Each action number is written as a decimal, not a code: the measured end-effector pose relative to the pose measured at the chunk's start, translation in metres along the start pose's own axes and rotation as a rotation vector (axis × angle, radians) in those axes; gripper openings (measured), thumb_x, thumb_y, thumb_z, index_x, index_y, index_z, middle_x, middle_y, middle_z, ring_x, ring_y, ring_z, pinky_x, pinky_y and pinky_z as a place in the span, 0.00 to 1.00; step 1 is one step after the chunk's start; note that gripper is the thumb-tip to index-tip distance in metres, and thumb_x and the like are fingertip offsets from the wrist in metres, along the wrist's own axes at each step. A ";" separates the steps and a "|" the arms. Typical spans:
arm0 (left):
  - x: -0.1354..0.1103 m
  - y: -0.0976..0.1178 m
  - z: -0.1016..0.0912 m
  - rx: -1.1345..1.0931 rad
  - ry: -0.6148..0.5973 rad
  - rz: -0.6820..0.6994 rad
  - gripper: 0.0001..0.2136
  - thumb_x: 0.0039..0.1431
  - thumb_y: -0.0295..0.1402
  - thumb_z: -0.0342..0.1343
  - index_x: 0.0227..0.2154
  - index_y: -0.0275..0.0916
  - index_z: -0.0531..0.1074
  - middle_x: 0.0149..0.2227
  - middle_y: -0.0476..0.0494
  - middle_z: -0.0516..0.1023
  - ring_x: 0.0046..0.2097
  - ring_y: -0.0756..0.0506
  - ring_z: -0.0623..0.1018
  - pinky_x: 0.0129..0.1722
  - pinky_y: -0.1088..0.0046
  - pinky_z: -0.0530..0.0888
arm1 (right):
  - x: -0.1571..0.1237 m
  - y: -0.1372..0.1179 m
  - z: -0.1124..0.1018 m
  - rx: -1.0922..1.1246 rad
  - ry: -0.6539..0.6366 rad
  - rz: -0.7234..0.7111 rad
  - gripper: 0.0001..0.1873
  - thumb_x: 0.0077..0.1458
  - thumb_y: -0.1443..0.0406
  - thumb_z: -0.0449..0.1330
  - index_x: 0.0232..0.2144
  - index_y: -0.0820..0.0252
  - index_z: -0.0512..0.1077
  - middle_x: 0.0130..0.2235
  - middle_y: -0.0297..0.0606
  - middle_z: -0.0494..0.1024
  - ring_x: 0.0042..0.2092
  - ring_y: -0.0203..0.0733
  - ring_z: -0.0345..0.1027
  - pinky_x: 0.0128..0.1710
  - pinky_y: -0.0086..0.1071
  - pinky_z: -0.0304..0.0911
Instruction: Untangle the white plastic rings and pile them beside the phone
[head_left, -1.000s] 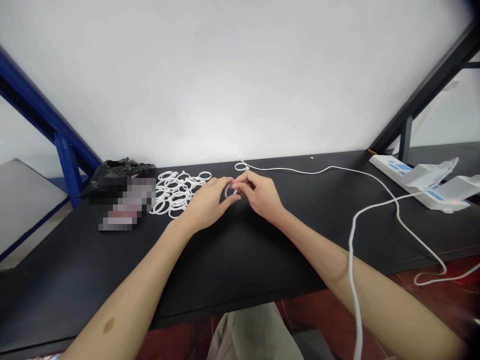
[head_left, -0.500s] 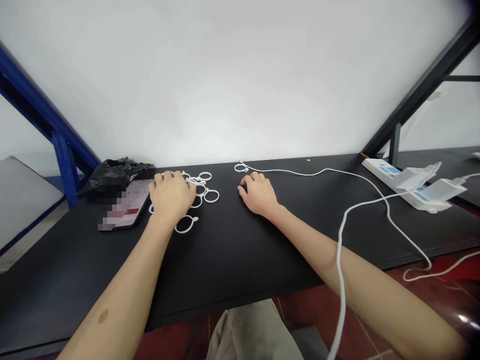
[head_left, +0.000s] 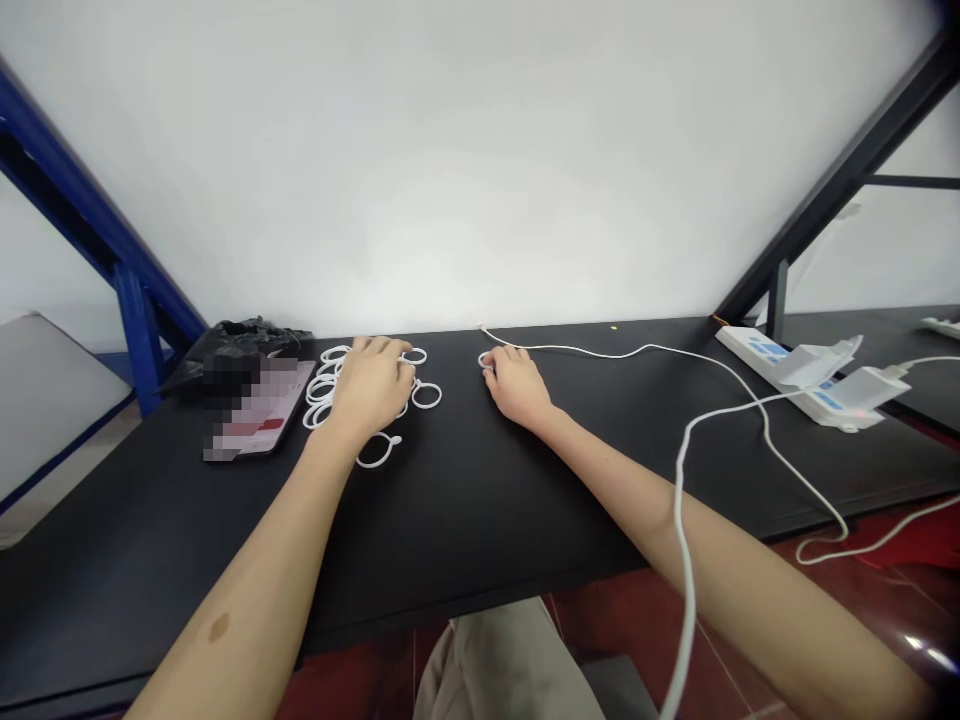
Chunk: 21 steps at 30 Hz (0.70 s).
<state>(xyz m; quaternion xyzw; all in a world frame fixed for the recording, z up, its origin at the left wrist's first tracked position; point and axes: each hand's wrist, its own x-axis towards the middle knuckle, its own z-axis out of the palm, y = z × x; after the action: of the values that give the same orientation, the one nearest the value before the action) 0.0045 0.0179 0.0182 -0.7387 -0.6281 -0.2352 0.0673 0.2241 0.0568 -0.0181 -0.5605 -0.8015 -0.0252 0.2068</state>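
Note:
My left hand (head_left: pixel 371 385) lies palm down on a loose pile of white plastic rings (head_left: pixel 321 390), and its fingers hide the middle of the pile. Just below that hand lies a single ring with a small tab (head_left: pixel 379 452), and another ring (head_left: pixel 427 396) sits to its right. My right hand (head_left: pixel 517 388) rests on the black tabletop (head_left: pixel 480 500), its fingertips over a white ring (head_left: pixel 487 362). Close to those fingers runs a thin white cable (head_left: pixel 592 350). Neither hand is lifted from the table.
A phone with a blurred screen (head_left: pixel 259 420) lies left of the rings, with a crumpled black plastic bag (head_left: pixel 240 342) behind it. At the right stands a white power strip (head_left: pixel 795 375) with plugged-in adapters. A thicker white cable (head_left: pixel 681 480) crosses above my right forearm.
My left hand has shifted right and further onto the pile, and more rings now show at its left. The right hand has barely moved, and the ring by its fingers sits nearer the hand.

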 end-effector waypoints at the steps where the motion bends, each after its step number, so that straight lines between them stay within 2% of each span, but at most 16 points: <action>1: 0.000 0.004 0.001 -0.037 -0.003 0.068 0.19 0.62 0.31 0.42 0.47 0.35 0.75 0.49 0.39 0.78 0.54 0.35 0.68 0.55 0.57 0.67 | -0.006 -0.001 -0.002 0.019 -0.010 -0.029 0.11 0.63 0.67 0.51 0.45 0.62 0.71 0.45 0.44 0.74 0.47 0.47 0.63 0.50 0.39 0.60; 3: -0.002 0.013 0.003 -0.082 -0.019 0.174 0.19 0.62 0.31 0.42 0.48 0.35 0.74 0.49 0.40 0.78 0.54 0.37 0.67 0.56 0.59 0.67 | -0.016 -0.003 -0.007 0.115 -0.013 -0.116 0.11 0.63 0.70 0.50 0.42 0.62 0.71 0.43 0.41 0.74 0.44 0.43 0.64 0.49 0.36 0.61; 8: -0.012 0.033 0.008 -0.140 -0.086 0.352 0.23 0.62 0.34 0.47 0.59 0.33 0.64 0.56 0.39 0.72 0.58 0.38 0.65 0.59 0.58 0.65 | -0.026 -0.011 -0.013 0.489 0.088 -0.259 0.17 0.58 0.73 0.54 0.49 0.60 0.66 0.44 0.41 0.70 0.43 0.39 0.66 0.47 0.34 0.66; 11: -0.014 0.037 0.009 -0.121 -0.121 0.351 0.23 0.62 0.33 0.48 0.59 0.32 0.62 0.57 0.36 0.70 0.58 0.37 0.65 0.57 0.57 0.66 | -0.023 -0.016 -0.015 0.581 0.139 -0.338 0.19 0.57 0.74 0.55 0.50 0.57 0.66 0.43 0.39 0.68 0.42 0.39 0.67 0.47 0.36 0.68; 15: -0.013 0.036 0.009 -0.068 -0.134 0.367 0.15 0.65 0.34 0.47 0.50 0.33 0.68 0.46 0.37 0.75 0.50 0.37 0.68 0.52 0.56 0.69 | -0.022 -0.021 -0.021 0.601 0.182 -0.407 0.19 0.59 0.74 0.53 0.50 0.55 0.67 0.41 0.38 0.68 0.43 0.38 0.67 0.46 0.36 0.68; 18: -0.012 0.035 0.010 -0.055 -0.109 0.364 0.14 0.65 0.36 0.48 0.47 0.33 0.69 0.42 0.37 0.74 0.47 0.37 0.68 0.49 0.57 0.70 | -0.024 -0.022 -0.026 0.588 0.208 -0.436 0.17 0.60 0.74 0.51 0.49 0.55 0.68 0.42 0.39 0.69 0.43 0.38 0.67 0.46 0.35 0.68; 21: -0.012 0.035 0.010 -0.066 -0.057 0.355 0.14 0.65 0.36 0.49 0.47 0.33 0.70 0.43 0.37 0.74 0.47 0.38 0.68 0.48 0.58 0.70 | -0.024 -0.020 -0.029 0.602 0.222 -0.420 0.14 0.60 0.72 0.54 0.46 0.57 0.71 0.44 0.40 0.71 0.43 0.38 0.68 0.46 0.35 0.68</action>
<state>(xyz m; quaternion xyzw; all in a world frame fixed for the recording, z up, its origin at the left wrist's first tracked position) 0.0394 0.0042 0.0114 -0.8462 -0.4814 -0.2190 0.0657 0.2214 0.0202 0.0031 -0.2920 -0.8432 0.1092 0.4380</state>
